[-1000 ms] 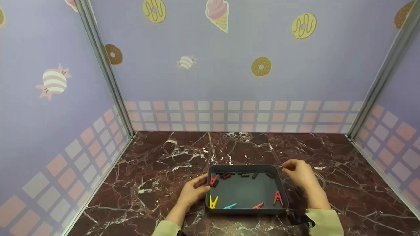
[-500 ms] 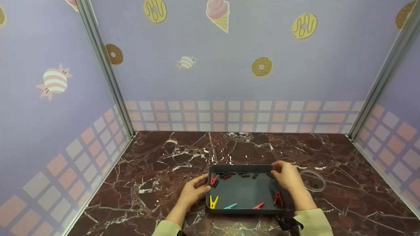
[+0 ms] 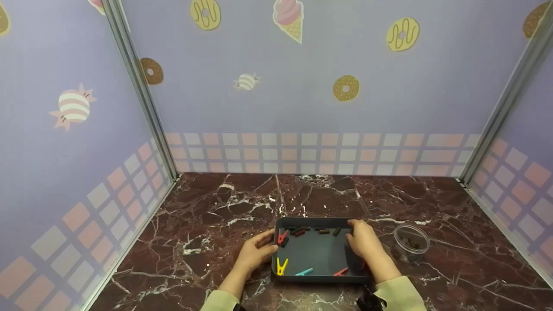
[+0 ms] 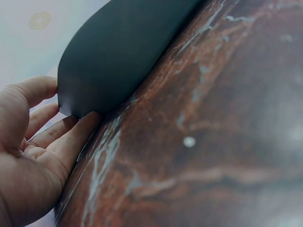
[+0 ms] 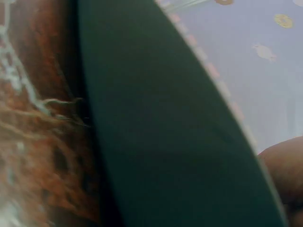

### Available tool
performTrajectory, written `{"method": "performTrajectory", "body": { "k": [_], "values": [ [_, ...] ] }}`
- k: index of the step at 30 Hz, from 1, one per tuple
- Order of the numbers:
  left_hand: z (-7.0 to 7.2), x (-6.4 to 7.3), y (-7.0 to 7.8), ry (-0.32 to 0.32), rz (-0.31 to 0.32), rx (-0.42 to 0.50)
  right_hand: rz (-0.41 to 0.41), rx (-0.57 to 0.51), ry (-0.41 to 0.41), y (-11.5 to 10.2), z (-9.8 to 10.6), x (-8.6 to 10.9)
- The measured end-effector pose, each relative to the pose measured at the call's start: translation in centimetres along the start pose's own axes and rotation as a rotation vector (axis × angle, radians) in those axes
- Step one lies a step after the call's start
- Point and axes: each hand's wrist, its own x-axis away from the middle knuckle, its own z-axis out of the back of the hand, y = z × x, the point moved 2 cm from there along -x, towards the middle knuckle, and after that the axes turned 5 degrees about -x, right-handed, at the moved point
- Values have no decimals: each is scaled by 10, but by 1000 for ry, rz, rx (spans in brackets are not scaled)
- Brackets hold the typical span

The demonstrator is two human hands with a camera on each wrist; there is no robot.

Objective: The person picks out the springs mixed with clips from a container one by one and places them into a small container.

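Note:
A dark grey rectangular tray [image 3: 322, 278] stands on the marble-patterned table, with several small dark cylinders [image 3: 324, 231] along its far side. Also inside are a yellow clothespin [image 3: 281, 266], a blue clothespin [image 3: 305, 271] and red clothespins [image 3: 341, 271], one of them by the left wall. My left hand [image 3: 254, 255] touches the tray's left side with its thumb and extended fingers; the left wrist view shows the fingertips against the outer wall. My right hand [image 3: 366, 244] reaches over the right wall, fingers down inside near the far right corner. What lies between those fingertips is hidden.
To the right of the tray, a clear round jar [image 3: 411, 244] without a lid holds dark pieces. Patterned walls with metal corner posts [image 3: 147, 99] enclose the table at the back and both sides.
My right hand has moved left from beside the tray to over its right side, hiding the far right cylinder and a red clothespin and uncovering the jar. The left hand has stayed put.

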Motion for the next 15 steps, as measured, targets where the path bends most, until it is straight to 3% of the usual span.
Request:
{"method": "performTrajectory", "body": {
  "k": [10,15],
  "values": [
    [0,-1,-1,6,2,7,65,203,49,-3,-11,4],
    [0,-1,-2,8,3,4,55,252,17,-3,-15,6]
  ]
}}
